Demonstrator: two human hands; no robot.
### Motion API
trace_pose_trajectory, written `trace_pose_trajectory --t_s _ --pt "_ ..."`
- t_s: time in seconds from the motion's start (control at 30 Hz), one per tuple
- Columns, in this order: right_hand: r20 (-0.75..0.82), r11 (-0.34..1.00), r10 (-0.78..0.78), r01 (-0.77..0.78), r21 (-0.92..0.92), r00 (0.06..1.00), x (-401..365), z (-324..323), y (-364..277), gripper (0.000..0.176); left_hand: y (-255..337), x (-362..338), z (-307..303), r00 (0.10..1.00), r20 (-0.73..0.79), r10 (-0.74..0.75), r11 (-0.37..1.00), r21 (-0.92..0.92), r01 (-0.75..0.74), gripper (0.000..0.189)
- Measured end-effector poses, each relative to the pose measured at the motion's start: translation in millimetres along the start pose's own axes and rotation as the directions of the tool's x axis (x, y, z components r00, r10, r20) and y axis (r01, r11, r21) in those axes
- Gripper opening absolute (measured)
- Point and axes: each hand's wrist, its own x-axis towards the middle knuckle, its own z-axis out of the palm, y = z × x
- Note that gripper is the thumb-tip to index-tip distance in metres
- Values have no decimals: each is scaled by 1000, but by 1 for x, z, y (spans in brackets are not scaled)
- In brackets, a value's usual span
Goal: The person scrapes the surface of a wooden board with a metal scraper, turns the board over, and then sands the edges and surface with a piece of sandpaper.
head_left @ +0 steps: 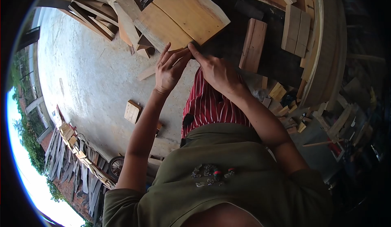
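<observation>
Two pale wooden boards lie side by side with a narrow seam between them: the right board [193, 13] and the left board [161, 28]. At their near edge, by the end of the seam, both hands meet. My left hand [169, 70] has its fingers stretched out, one raised apart and the others along the left board's edge. My right hand [218, 72] reaches its index finger to the seam's end, its other fingers curled under and hidden. A small dark thing [195, 44] shows at that fingertip; I cannot tell what it is.
A reddish wooden block [253, 45] and paler blocks [296, 30] lie to the right on a dark surface. Long curved planks [326, 47] stand beyond them. Offcuts [278, 91] litter the lower right. A small block [132, 111] lies on the concrete floor [85, 64].
</observation>
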Motion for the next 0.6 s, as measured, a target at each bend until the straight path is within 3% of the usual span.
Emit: trace_pose_trajectory --t_s 0.17,0.37,0.47,0.53,0.6 --pt "-44 999 -15 17 39 999 8 4 -5 67 -13 6 -3 1000 -23 -12 1000 17 13 35" --pt "15 1000 3 -3 -21 1000 1 4 -6 69 -12 1 0 1000 -16 -15 1000 24 15 40" --pt "-41 1000 -9 9 -10 999 10 5 -7 68 -14 4 -3 999 -36 -10 1000 23 11 41" --pt "9 1000 -3 3 -6 1000 3 3 -5 70 -6 1 -5 1000 12 -15 1000 27 15 37" --pt "-37 998 -56 55 -30 998 -2 5 -2 79 -7 -4 0 1000 -14 -10 1000 -4 10 31"
